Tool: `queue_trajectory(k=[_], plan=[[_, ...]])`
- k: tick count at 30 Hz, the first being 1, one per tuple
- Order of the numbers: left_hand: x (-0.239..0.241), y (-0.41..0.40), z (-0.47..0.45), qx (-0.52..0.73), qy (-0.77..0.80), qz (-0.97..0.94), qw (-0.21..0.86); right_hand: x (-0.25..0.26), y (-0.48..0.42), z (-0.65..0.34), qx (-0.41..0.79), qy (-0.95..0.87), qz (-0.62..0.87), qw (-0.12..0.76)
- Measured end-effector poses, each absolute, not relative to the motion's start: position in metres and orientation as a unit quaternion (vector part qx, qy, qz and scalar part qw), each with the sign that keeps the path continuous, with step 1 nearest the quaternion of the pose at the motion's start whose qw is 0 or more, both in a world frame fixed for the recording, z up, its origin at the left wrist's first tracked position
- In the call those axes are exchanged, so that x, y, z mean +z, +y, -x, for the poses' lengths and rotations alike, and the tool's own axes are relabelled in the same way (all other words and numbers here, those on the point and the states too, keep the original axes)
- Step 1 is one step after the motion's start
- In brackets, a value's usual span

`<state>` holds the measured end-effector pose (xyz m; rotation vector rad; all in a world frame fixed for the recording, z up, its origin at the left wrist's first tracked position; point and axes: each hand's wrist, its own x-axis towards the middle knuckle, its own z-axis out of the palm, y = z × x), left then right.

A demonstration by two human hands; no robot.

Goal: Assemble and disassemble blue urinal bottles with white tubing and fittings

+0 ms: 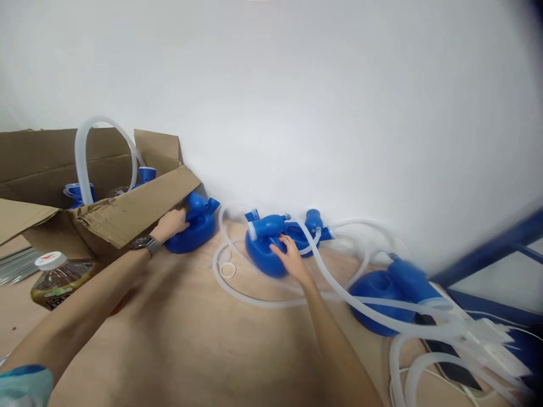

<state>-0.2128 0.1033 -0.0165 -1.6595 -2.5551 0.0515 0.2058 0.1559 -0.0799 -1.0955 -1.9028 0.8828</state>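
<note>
My left hand (pixel 172 223) is closed on the handle area of a blue urinal bottle (pixel 193 233) beside the cardboard box; its fingertips are partly hidden. My right hand (pixel 291 257) grips the handle of a middle urinal bottle (pixel 265 257), thumb in front and fingers over the top. A clear hose (pixel 320 263) runs from this bottle's neck to the right. Another blue urinal bottle (pixel 314 220) stands close behind it by the wall. Farther right, a blurred urinal bottle (pixel 375 299) lies among the hoses. A white ring (pixel 228 270) is on the table left of my right hand.
An open cardboard box (pixel 139 209) at left holds more blue bottles and a looped hose (pixel 81 152). A drink bottle (pixel 59 277) stands before it. At right are a phone (pixel 453 362), a white power strip (pixel 487 339) and a blue metal frame (pixel 496 249). The white wall (pixel 297 113) rises behind.
</note>
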Motion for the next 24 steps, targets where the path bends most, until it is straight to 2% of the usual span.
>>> queue_trajectory(k=[4,13,19,24], plan=[[-0.016,0.073,0.198,0.049,-0.831,0.551,0.049,-0.090,0.178,-0.203,0.371,-0.760,0.399,0.355],[0.004,0.013,0.173,0.077,-0.832,0.549,0.029,-0.133,0.173,-0.184,0.359,-0.730,0.445,0.374],[0.057,-0.027,0.155,0.049,-0.836,0.545,0.050,-0.125,0.140,-0.198,0.387,-0.720,0.457,0.351],[0.095,-0.067,0.112,0.063,-0.776,0.622,0.089,-0.102,0.069,-0.260,0.443,-0.719,0.436,0.310]])
